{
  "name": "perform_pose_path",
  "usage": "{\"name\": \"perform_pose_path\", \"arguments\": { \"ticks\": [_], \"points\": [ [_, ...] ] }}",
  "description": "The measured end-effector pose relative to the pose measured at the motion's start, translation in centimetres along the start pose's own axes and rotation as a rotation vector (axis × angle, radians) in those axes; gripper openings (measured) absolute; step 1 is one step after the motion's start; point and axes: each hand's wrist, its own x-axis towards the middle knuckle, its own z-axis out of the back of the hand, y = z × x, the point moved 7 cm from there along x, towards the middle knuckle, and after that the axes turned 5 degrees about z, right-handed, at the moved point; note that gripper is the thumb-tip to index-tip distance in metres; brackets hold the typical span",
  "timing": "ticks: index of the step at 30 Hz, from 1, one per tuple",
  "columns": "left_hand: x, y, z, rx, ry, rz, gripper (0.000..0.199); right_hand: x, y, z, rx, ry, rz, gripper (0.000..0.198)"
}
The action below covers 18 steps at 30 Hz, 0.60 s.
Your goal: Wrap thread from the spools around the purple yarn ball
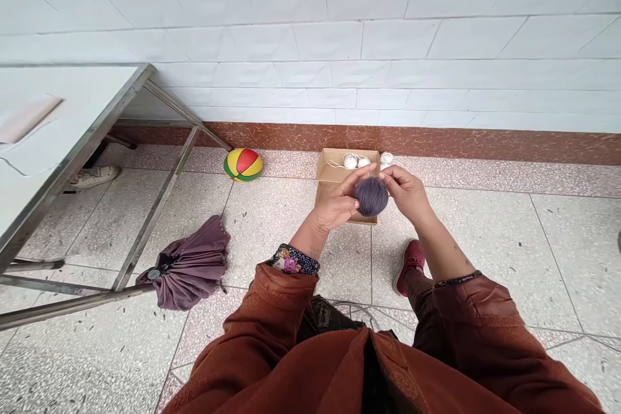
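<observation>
The left hand (337, 206) holds a purple ball (371, 198) of yarn, its grip closed on the left side, with the thumb low against the yarn and the fingers reaching across the far side. The right hand (406, 193) meets it at the upper right edge; its grip is narrow, thumb and forefinger close together, though one cannot tell whether they pinch a strand. The purple ball is raised in front of the person, above the near part of a cardboard box (326, 168) on the floor (281, 226).

Two white balls (350, 162) lie side by side in the far part of the box, with loose thread about them. More white yarn (387, 158) sits just outside the box's far right corner, near the wall (388, 39) and partly hidden by the right hand.

Well to the left of the box, a red, yellow and green ball (243, 165) rests on the floor beside a metal leg of the bench (104, 87). Nearer the person, a folded purple umbrella (196, 265) lies against the frame. A pinkish object (28, 119) is on the bench top, and another person's pale shoe (94, 176) shows beneath. The wearer's red shoe (412, 261) stands below the right forearm.
</observation>
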Motion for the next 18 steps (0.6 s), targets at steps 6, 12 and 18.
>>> {"name": "perform_pose_path", "arguments": {
  "ticks": [6,12,18],
  "points": [
    [0.2,-1.4,2.2,-0.135,-0.223,-0.094,0.076,-1.0,-1.8,-3.1,-0.134,0.17,-0.084,0.031],
    [0.3,-2.0,4.3,0.0,-0.424,-0.155,0.073,-2.4,3.2,-4.7,0.038,0.591,0.075,0.034],
    [0.4,-1.3,4.5,0.153,-0.369,-0.092,0.069,-1.4,5.8,-1.5,0.209,0.422,0.113,0.037]
  ]
}}
